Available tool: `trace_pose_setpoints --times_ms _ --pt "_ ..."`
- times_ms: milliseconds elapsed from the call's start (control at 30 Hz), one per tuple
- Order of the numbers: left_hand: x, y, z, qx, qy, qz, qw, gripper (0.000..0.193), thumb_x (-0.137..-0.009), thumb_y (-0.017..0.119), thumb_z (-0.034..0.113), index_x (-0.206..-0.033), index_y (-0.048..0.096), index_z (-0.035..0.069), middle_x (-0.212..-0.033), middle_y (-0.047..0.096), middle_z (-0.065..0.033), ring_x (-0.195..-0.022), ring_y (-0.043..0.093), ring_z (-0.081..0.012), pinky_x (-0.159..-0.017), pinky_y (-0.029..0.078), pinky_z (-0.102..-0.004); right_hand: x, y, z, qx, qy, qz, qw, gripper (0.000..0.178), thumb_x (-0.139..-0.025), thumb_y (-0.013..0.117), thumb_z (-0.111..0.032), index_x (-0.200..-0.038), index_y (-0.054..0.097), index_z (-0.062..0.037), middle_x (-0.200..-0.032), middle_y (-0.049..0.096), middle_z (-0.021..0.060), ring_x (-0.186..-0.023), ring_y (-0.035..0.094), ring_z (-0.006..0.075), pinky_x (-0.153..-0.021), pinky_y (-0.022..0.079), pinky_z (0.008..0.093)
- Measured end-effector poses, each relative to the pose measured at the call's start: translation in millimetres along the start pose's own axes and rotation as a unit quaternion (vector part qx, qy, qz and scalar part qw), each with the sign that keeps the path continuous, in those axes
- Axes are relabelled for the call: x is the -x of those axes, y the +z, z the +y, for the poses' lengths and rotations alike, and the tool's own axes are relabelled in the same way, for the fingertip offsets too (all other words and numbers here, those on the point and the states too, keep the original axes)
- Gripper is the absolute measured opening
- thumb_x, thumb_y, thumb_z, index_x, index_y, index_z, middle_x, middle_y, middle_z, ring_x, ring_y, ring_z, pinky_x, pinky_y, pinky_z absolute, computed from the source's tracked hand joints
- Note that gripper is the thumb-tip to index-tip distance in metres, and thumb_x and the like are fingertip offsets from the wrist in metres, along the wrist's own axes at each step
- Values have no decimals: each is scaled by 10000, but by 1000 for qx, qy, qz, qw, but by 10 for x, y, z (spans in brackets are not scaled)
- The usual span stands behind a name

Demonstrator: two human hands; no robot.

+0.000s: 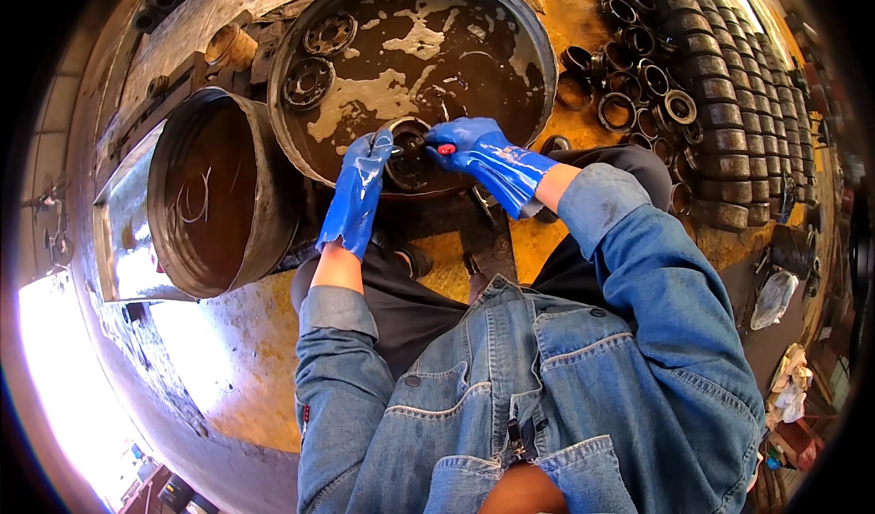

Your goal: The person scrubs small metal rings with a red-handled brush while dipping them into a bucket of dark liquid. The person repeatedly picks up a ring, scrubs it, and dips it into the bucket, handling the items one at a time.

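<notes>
Both my hands wear wet blue rubber gloves. At the near rim of a wide round tub (550,67) of brown, foamy liquid, my left hand (366,163) grips the left side of a dark, ring-shaped metal part (407,179). Its fingers close on the edge. From the right, my right hand (469,145) is closed around a small tool with a red end (445,149), held against the part's right side. The tool's working end is hidden by the glove and the part. Two round metal discs with holes, a lower disc (308,83) and an upper disc (330,34), lie at the tub's left side.
A large open drum (164,195) stands at the left, with a thin wire loop inside. Dark metal rings (617,111) lie scattered on the floor right of the tub. Beyond them are long stacked rows of ribbed cylindrical parts (729,140). A rusty can (230,47) stands behind the drum.
</notes>
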State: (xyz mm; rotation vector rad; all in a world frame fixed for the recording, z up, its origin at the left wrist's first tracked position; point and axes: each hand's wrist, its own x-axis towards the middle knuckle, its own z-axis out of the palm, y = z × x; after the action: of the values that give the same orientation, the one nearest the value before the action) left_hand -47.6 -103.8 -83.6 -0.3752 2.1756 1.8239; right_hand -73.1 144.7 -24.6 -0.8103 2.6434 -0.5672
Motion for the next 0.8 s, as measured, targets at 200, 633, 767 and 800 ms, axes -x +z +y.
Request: trace_pose_setpoints --times_ms 200,633,767,800 --pt "25 -31 -20 -23 23 17 999 438 -1028 671 356 -1217 699 -38 -1054 719 -50 -948 621 -129 -881 498 -297 18 -388 -237 115 -187 -47 974 279 -949 616 -257 -1217 673 -208 -1098 704 97 -877 734 294 -703 587 426" --pt "156 95 287 -28 16 -9 999 470 -1047 631 379 -1251 689 -41 -1055 734 -66 -977 628 -142 -913 501 -305 44 39 125 -115 142 9 983 388 -913 638 -529 -1050 752 -185 -1013 764 96 -972 714 348 -816 582 440" --pt "238 20 282 -9 -6 0 1000 516 -1037 633 420 -1262 681 -42 -1043 743 -79 -986 636 -149 -918 502 -318 160 -161 -177 -149 138 -80 976 424 -917 629 -507 -1032 731 -111 -895 743 157 -838 722 342 -759 581 443" --pt "246 45 325 -20 -8 2 1000 520 -1036 634 424 -1259 682 -43 -1048 742 -83 -984 638 -153 -916 503 -323 213 -244 -249 -177 142 -107 968 428 -916 628 -500 -1021 725 -96 -862 732 170 -799 719 338 -743 580 439"
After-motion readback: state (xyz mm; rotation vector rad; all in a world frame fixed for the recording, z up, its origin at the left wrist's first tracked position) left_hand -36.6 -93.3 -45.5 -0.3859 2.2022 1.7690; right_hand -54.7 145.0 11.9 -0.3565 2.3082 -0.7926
